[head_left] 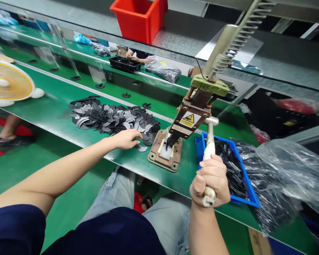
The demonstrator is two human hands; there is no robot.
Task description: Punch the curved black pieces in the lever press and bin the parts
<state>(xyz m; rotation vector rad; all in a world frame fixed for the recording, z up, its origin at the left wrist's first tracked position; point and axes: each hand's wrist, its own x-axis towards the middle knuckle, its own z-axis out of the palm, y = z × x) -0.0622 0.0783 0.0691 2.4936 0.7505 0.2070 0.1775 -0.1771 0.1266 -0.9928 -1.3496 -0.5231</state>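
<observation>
Left hand (127, 139) palm-down, fingers (136, 134) perhaps curled.

the lever press (164, 161) stands on the workbench (130, 161), before the seated person. to its left lies a heap of curved pieces (106, 118), with the fan (9, 83) farther left. the left hand (126, 139) is at the heap's near side, one loose curved piece (141, 148) just beside its fingertips. right of the press sits the parts bin (200, 147) with slender parts (235, 177) in it; the right hand (211, 180) is around the lever handle (210, 140), before that bin. a plastic bag (287, 166) lies right of the bin. behind the heap runs the conveyor belt (108, 91), beyond it a tray (123, 66) before a co-worker's hands (134, 58). a deep tub (133, 24) rests on the overhead shelf (183, 30).
</observation>
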